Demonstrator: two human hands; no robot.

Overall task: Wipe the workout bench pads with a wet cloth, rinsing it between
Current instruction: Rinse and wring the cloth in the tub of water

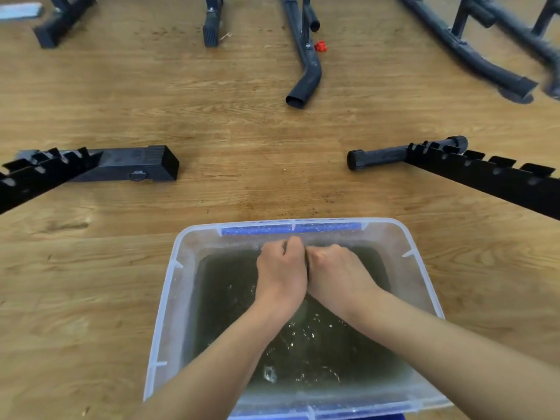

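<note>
A clear plastic tub point(169, 298) with a blue handle strip on its far rim stands on the wooden floor in front of me, holding murky dark water point(318, 353). Over the tub's far half, my left hand point(280, 272) and my right hand point(339, 275) are pressed together as fists. A dark cloth point(307, 259) shows only as a thin sliver between them; the rest is hidden inside the fists. Drops and ripples break the water below the wrists. No bench pad is in view.
Black bench frame parts lie on the floor: a notched bar with a square foot point(121, 165) at left and a notched bar with a round foot point(424, 156) at right. Further back are curved black tubes point(306, 83) and a red knob point(320, 46).
</note>
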